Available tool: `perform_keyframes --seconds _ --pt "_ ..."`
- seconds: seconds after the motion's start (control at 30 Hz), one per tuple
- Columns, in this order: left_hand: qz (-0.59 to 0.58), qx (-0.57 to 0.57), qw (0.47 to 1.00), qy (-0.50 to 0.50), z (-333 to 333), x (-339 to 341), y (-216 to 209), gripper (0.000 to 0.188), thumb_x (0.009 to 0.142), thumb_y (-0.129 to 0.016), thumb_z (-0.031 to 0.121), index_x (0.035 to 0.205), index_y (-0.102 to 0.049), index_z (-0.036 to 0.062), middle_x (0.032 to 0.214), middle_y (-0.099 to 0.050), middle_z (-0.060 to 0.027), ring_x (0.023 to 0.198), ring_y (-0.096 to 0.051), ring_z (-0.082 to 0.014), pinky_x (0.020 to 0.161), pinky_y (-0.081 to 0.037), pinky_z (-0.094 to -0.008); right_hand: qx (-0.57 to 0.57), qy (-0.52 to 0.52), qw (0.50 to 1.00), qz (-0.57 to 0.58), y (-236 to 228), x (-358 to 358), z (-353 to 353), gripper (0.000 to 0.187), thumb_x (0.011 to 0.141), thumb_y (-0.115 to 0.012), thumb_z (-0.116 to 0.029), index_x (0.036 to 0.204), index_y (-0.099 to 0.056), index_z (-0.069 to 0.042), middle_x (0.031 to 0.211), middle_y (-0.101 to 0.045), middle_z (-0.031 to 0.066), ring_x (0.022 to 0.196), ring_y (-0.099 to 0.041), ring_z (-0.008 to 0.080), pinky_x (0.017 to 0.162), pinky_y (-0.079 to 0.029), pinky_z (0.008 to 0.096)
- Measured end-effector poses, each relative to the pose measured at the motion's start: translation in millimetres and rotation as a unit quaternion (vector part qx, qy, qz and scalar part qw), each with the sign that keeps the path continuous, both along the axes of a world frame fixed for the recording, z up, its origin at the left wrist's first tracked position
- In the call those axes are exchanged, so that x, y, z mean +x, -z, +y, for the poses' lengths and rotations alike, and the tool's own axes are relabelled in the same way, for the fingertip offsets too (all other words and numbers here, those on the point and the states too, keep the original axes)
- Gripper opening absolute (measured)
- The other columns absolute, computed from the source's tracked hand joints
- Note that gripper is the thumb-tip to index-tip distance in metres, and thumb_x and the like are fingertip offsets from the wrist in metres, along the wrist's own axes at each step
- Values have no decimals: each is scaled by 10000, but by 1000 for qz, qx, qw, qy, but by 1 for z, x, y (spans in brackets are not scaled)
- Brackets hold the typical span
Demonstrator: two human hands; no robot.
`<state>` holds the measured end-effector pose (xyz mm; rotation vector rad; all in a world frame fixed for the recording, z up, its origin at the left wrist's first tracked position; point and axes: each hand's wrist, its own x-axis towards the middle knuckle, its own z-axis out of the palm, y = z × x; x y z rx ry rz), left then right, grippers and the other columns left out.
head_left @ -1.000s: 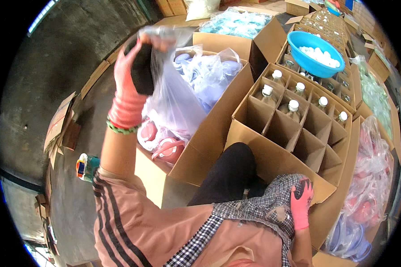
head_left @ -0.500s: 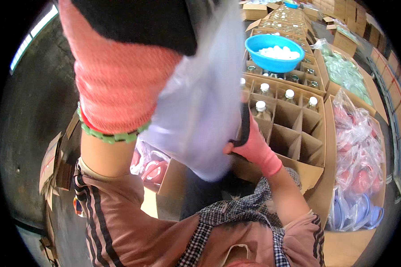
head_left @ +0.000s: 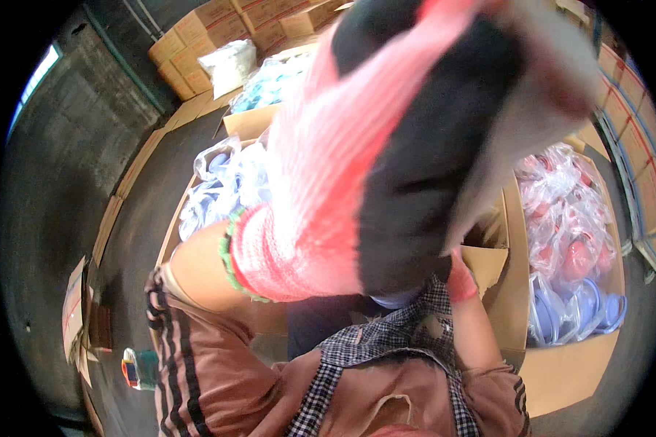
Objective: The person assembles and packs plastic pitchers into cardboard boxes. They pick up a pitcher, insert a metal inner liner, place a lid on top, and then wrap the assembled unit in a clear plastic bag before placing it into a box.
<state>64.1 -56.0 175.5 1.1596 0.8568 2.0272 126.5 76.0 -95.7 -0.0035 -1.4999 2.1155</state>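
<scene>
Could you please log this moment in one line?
left gloved hand: at translucent plastic bag, grip unclear | right gloved hand: mostly hidden | cardboard box: bagged pink and blue goods

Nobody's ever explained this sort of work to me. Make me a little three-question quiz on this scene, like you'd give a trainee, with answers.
1. True or false: the right hand shows in full, in front of the left.
2. The wristband on the left arm is: (a) yellow, (b) green, (c) white.
3. Fill in: in the open carton on the right, the bagged pink items lie beyond the bagged ____ ones.

Key:
1. False: the left hand hides most of the right hand.
2. b
3. blue
</scene>
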Motion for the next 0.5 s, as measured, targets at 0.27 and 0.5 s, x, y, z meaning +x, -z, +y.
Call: perform_keyframes --seconds 0.27,0.5 --pt "104 -43 994 -8 -19 -37 24 348 839 -491 300 974 -499 -21 1051 -506 -170 1024 -484 -255 922 -348 -385 19 -37 978 -207 37 3 -44 425 854 -468 -278 1192 -439 -22 1071 -544 67 975 -492 140 857 -375 276" --pt "313 84 855 -405 -113 -109 96 932 658 -589 597 1266 -272 -34 1319 -304 -140 1223 -296 -241 1019 -211 -366 -280 -48 952 -112 70 11 -50 335 895 -372 -274 1113 -490 -48 1012 -564 40 917 -525 140 834 -409 298"
